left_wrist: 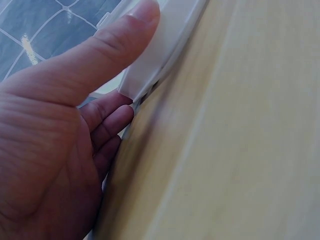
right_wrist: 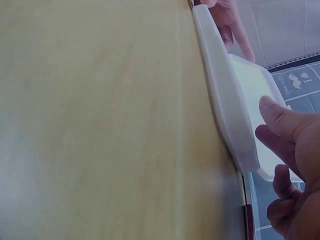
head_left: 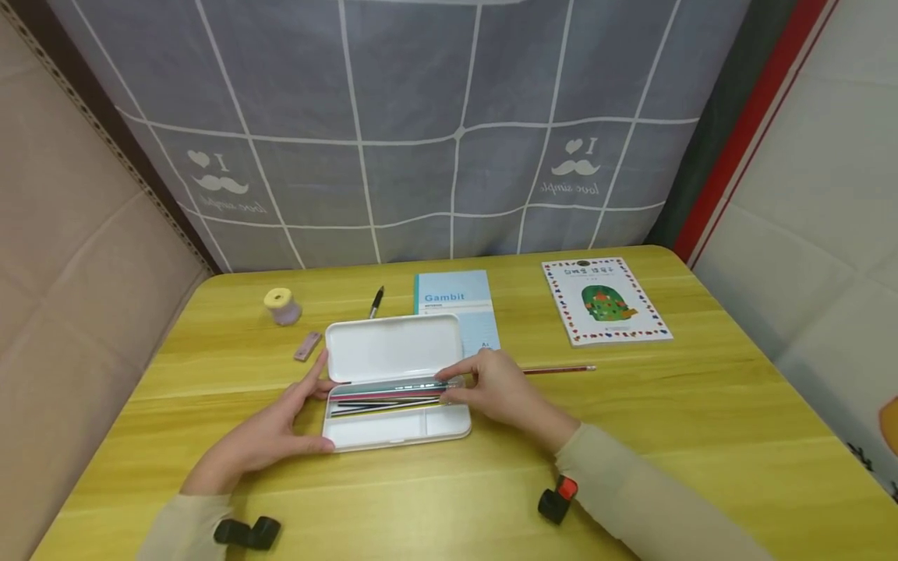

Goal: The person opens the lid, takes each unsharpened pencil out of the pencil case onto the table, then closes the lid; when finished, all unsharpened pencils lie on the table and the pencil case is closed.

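A white pencil case lies on the table with its lid raised. Several pencils and a grey-green strip with white print rest along its back part. My left hand spans the case's left side, thumb at the front corner, index finger beside the lid. In the left wrist view its thumb lies straight over the case. Over the right ends of the pencils is my right hand, thumb and index finger apart around a clear end. Nothing shows between these fingertips in the right wrist view.
Behind the case lie a blue notebook and a black-and-white pen. An eraser and a yellow-topped round container stand to the left. A red pencil and a picture-covered book are to the right.
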Motion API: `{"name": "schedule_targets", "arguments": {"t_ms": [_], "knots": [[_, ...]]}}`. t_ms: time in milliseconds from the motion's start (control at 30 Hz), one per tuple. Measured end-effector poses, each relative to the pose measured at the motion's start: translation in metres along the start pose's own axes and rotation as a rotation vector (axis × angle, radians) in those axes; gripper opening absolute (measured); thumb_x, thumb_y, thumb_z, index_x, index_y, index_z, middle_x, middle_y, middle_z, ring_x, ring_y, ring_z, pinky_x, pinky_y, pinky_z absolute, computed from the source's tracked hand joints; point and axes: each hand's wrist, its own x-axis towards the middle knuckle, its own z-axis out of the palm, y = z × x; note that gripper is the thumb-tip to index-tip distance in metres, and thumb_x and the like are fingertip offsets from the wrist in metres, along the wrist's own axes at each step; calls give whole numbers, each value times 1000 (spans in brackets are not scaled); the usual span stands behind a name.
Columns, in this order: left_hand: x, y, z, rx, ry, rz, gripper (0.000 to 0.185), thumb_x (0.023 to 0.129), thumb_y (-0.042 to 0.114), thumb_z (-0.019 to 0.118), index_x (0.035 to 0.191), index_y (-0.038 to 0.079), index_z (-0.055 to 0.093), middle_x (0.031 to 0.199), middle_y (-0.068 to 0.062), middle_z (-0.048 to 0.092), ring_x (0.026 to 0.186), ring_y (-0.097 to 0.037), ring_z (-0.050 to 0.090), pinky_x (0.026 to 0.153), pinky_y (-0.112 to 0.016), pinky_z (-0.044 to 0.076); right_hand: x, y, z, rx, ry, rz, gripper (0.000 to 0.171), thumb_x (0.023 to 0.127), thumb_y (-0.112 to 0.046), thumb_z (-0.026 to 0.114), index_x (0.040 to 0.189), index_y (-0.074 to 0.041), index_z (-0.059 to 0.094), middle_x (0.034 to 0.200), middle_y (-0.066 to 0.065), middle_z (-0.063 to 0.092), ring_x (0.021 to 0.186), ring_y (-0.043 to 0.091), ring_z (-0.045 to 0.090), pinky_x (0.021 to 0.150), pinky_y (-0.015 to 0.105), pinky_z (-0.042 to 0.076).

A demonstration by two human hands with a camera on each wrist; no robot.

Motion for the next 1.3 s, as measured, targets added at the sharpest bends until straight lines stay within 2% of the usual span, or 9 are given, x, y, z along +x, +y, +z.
{"name": "schedule_targets", "arguments": {"t_ms": [167,467,533,667,767,933,1067,1300], "knots": [[0,0,0,12,0,4,128,82,32,90,169,25,-4,149,-9,54,129,-16,49,109,-2,13,2,2,6,-54,-13,-30,24,87,-24,87,110,-20,84,46,-13,44,45,3,32,47,22,28],[-1,1,1,13,6,8,129,82,32,90,169,22,-4,149,-9,54,128,-12,48,109,-2,13,3,3,12,-129,10,-49,23,87,-27,87,109,-22,84,48,-12,49,47,3,34,49,23,29],[-1,0,1,17,6,7,128,82,32,90,169,22,-4,150,-9,54,128,-12,48,109,-2,12,3,2,13,-145,13,-42,21,87,-27,87,108,-23,85,52,-12,56,49,4,34,50,24,29],[-1,-1,1,6,4,7,128,82,32,89,169,23,-4,150,-7,55,127,-10,48,108,-2,13,3,-1,15,-203,32,-55,17,89,-26,86,105,-23,85,78,-12,75,64,4,50,60,25,39],[-1,-1,1,9,5,14,128,82,32,89,169,23,-4,151,-7,55,127,-9,47,108,-2,13,4,-3,17,-266,46,-91,15,90,-25,84,105,-24,85,95,-10,79,79,8,62,69,28,47],[0,-1,2,16,4,20,128,82,32,90,169,24,-4,151,-7,55,127,-9,47,108,-2,13,5,-5,19,-365,59,-137,15,91,-24,83,106,-24,85,99,-10,79,90,13,68,77,33,54],[0,-1,2,22,5,12,128,82,32,89,169,25,-4,150,-7,55,127,-10,47,108,-2,13,7,-8,21,-431,59,-162,17,91,-24,83,108,-23,84,100,-10,78,93,12,68,78,32,56],[-2,1,2,33,6,-6,127,83,34,89,169,25,-4,149,-6,55,128,-10,48,108,-1,12,5,-8,23,-385,62,-188,13,91,-20,83,103,-24,85,97,-11,73,89,8,66,77,28,55]]}}
